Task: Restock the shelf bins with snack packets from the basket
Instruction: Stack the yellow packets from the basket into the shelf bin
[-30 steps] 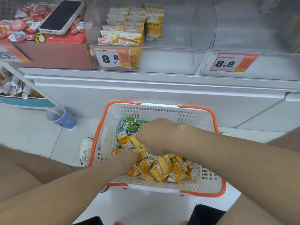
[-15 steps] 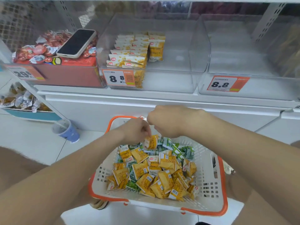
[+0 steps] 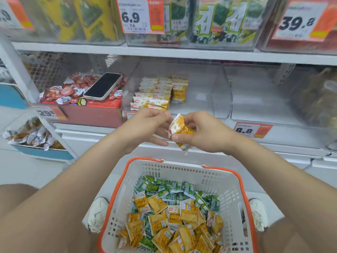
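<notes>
Fingers [image 3: 190,122] of the right hand [image 3: 206,133] are curling round one yellow snack packet [image 3: 179,129], thumb pressing its lower front, in the air before the lower shelf [image 3: 182,52]. The left hand [image 3: 145,126] is reaching in with fingers nearly straight, tips just at the packet's white top edge. The packet's print is too smeared to read. Below, a white basket [image 3: 228,181] with an orange rim is sitting on the floor, holding yellow packets [image 3: 187,214] and green packets [image 3: 164,189]. Behind the hands, a clear bin [image 3: 217,92] is holding neat rows of matching packets [image 3: 156,92]. Beside it, a red box [image 3: 94,111] of red-wrapped sweets is carrying a dark phone [image 3: 103,86], lying face up. Price tags are showing 39.8 [image 3: 299,22], 6.9 [image 3: 135,15], 8.8 [image 3: 252,130] and 29.8 [image 3: 46,112].
</notes>
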### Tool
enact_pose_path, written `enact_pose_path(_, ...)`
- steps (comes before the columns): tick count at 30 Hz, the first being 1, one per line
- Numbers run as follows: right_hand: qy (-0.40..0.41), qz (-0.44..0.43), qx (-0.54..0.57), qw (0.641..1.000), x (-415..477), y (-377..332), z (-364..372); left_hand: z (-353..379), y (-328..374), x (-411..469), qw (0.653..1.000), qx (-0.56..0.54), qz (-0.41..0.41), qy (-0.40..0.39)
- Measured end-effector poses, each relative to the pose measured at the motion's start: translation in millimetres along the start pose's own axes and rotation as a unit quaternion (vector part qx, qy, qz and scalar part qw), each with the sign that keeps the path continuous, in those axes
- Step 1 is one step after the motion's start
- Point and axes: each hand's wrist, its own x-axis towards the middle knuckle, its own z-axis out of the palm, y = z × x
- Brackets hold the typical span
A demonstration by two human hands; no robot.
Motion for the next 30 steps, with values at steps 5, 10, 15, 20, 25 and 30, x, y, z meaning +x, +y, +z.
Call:
enact_pose_path(5, 0.076, 0.024, 0.118, 0.99, 5.9, -1.1, -1.1, -5.1, 3.0, 5.6, 0.993, -0.112, -0.01, 0.022)
enact_pose_path(10, 0.131, 0.014, 0.105, 0.986, 10.9, 0.6, -5.5, -9.0, 5.5, 7.9, 0.993, -0.11, 0.023, 0.041)
enact_pose_path(15, 0.116, -0.008, 0.09, 0.989, 20.0, -0.2, -12.2, -3.3, 12.2, 13.5, 0.99, -0.098, 0.058, 0.089)
enact_pose_path(20, 0.09, -0.006, 0.074, 0.993, 31.5, 2.5, -17.3, -6.6, 23.0, 25.3, 0.986, -0.114, 0.012, 0.123)
enact_pose_path(25, 0.024, 0.004, 0.137, 0.99, 48.0, 1.1, -29.0, -18.5, 36.8, 42.5, 0.985, -0.076, 0.002, 0.152)
enact_pose_path(30, 0.066, 0.068, 0.183, 0.979, 79.3, 7.2, -32.2, -33.4, 34.0, 63.9, 0.984, -0.007, 0.032, 0.175)
